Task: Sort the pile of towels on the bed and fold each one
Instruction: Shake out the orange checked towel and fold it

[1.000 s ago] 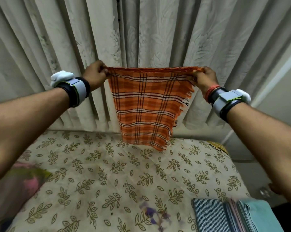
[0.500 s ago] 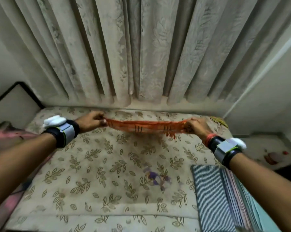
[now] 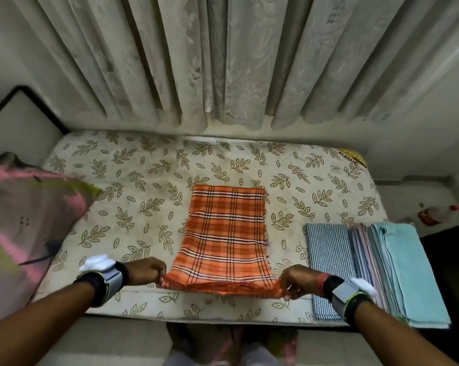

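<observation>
Two bare hands pinch the near corners of an orange checked cotton towel point(image 3: 225, 233): the left hand point(image 3: 146, 270) has curled fingers on its left corner, and the right hand point(image 3: 297, 280) on its right. The towel lies flat on a cream leaf-printed mattress point(image 3: 133, 180), with its near edge bunched. Just right of the towel sit a folded blue-and-white patterned towel point(image 3: 329, 254), a folded striped towel point(image 3: 362, 249) and a folded turquoise towel point(image 3: 405, 265), side by side. Far right beyond the towel, a yellow mattress label point(image 3: 351, 157) reads "KLASSIC" (anything further is illegible). Left of the towel lies a pink pillow point(image 3: 25, 220).
</observation>
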A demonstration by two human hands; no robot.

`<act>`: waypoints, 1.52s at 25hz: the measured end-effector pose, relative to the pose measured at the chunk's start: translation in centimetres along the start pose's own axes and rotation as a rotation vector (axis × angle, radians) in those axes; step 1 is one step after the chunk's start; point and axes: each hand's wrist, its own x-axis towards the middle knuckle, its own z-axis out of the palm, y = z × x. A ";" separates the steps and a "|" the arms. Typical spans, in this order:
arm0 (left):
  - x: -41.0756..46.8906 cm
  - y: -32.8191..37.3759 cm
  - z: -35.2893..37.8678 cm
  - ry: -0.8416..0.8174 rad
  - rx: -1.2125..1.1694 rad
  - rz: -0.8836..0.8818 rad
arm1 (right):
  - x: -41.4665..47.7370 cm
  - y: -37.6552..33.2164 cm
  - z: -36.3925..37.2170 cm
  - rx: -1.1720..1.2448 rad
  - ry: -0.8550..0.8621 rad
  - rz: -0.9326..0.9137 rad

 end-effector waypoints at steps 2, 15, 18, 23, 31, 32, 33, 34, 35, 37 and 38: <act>-0.1 -0.4 1.4 -0.091 -0.011 -0.056 | 0.5 0.9 1.1 -0.033 -0.042 0.066; 12.9 0.0 -7.5 0.290 -0.320 0.069 | 11.5 -5.8 -4.9 0.121 0.447 -0.260; 20.1 0.2 -10.5 0.439 -0.547 0.065 | 17.7 -8.4 -7.4 0.211 0.587 -0.356; 32.8 -0.7 -13.0 0.524 -0.718 0.058 | 30.3 -10.5 -10.4 0.248 0.698 -0.423; 44.1 -4.0 -13.6 0.666 -0.572 0.023 | 41.7 -11.8 -12.6 0.201 0.899 -0.353; 44.9 -4.2 -13.5 0.683 -0.553 0.020 | 42.2 -12.0 -12.3 0.206 0.931 -0.347; 45.9 -4.7 -13.4 0.710 -0.508 0.040 | 42.7 -12.1 -12.3 0.187 0.972 -0.344; 46.5 -4.7 -13.2 0.736 -0.437 0.040 | 43.0 -12.3 -12.2 0.164 1.005 -0.317; 47.2 -4.8 -13.0 0.785 -0.365 0.039 | 43.7 -12.3 -12.3 0.150 1.042 -0.309; 47.6 -4.3 -12.5 0.880 -0.296 0.055 | 44.5 -12.5 -12.5 0.174 1.093 -0.293; 47.6 -3.8 -12.3 0.909 -0.281 0.028 | 44.5 -13.1 -12.2 0.200 1.110 -0.277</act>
